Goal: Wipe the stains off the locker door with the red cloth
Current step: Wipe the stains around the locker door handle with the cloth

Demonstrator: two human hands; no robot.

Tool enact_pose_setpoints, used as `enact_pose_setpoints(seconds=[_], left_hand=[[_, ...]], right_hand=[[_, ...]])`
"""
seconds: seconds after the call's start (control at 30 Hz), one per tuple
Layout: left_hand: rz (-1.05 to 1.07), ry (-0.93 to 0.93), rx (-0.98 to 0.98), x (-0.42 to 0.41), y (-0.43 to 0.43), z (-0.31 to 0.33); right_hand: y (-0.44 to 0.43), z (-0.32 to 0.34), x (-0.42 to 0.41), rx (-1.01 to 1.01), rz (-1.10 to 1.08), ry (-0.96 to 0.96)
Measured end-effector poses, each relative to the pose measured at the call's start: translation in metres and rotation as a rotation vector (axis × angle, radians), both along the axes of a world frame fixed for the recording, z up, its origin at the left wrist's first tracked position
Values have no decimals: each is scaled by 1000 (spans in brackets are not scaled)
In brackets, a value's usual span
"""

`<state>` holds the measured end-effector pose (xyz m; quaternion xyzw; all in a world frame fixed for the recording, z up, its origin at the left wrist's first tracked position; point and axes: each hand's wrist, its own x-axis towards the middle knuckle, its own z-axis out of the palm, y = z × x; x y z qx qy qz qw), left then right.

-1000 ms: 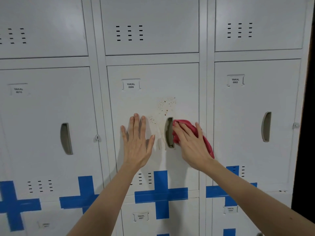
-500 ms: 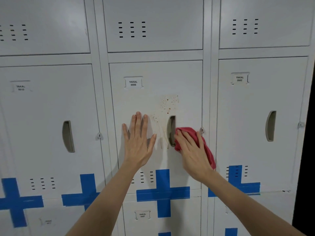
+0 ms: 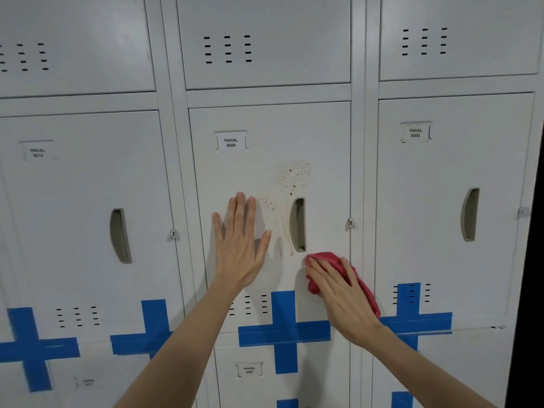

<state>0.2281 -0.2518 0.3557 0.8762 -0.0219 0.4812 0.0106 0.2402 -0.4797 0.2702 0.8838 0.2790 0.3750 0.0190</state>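
The grey locker door (image 3: 265, 125) labelled YAKAL 0006 fills the middle of the head view. Brownish stain specks (image 3: 290, 179) spread above and left of its recessed handle (image 3: 298, 224), with faint drip streaks running down beside the handle. My left hand (image 3: 240, 242) lies flat on the door, fingers spread, left of the stains. My right hand (image 3: 341, 293) presses the red cloth (image 3: 322, 257) against the door just below and right of the handle. The cloth pokes out above my fingers and along the hand's right side.
Identical grey lockers stand on both sides, above and below, each with a handle and vent slots. Blue tape crosses (image 3: 284, 331) mark the lower edges of the doors. A small lock tab (image 3: 351, 222) sits at the door's right edge. Darkness lies beyond the far right.
My right hand has slid the red cloth downward, from beside the handle to below it. The left hand has stayed flat in place. The view has shifted slightly.
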Motion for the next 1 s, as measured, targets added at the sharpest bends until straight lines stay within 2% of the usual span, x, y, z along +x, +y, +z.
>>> enact_pose_setpoints(seconds=[0.1, 0.53, 0.9, 1.0], left_hand=[[23, -12, 1, -4, 5, -5], [53, 54, -2, -10, 17, -18], [-63, 53, -45, -17, 23, -14], [-124, 27, -79, -24, 25, -11]], right_hand=[[5, 4, -1, 128, -12, 46], [56, 5, -8, 42, 213, 39], [103, 32, -4, 57, 447, 66], [105, 43, -7, 129, 532, 77]])
